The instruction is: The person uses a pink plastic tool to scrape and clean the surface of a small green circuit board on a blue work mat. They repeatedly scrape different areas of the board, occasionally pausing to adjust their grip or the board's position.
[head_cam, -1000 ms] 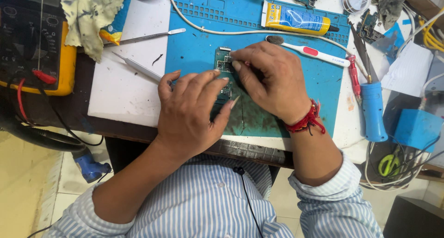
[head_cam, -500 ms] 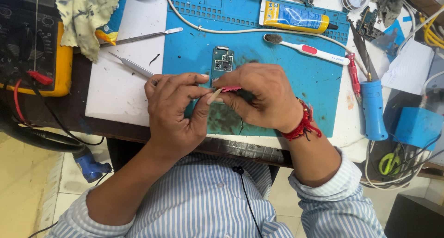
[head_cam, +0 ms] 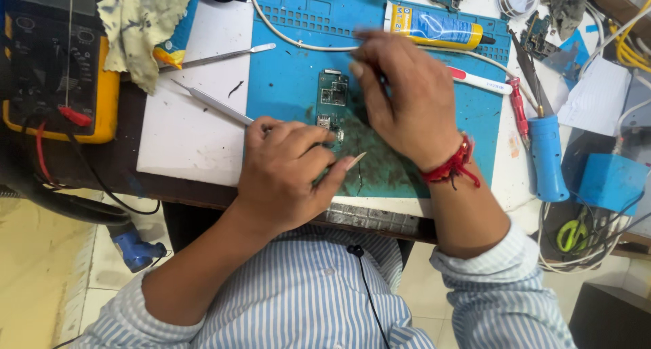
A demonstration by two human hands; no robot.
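Note:
A small green circuit board (head_cam: 332,91) lies on a blue work mat (head_cam: 285,50). My left hand (head_cam: 285,172) rests on the mat with curled fingers, its fingertips pressing on the board's near end. My right hand (head_cam: 407,105) is raised just right of the board, blurred, fingers pinched together over the head end of a white and red toothbrush (head_cam: 481,83). Something dark shows between those fingers; whether they grip it is unclear. A red thread is tied round my right wrist.
Metal tweezers (head_cam: 210,103) and a thin spatula (head_cam: 224,56) lie on a white sheet (head_cam: 190,132) to the left. A yellow multimeter (head_cam: 61,71) and stained cloth (head_cam: 142,23) sit far left. A glue tube (head_cam: 434,27), red screwdriver (head_cam: 519,111) and blue tool (head_cam: 546,156) are to the right.
My hands have parted; they were together over the mat's near part holding a small pinkish thing. My right hand has lifted away toward the toothbrush, and my left has settled on the board.

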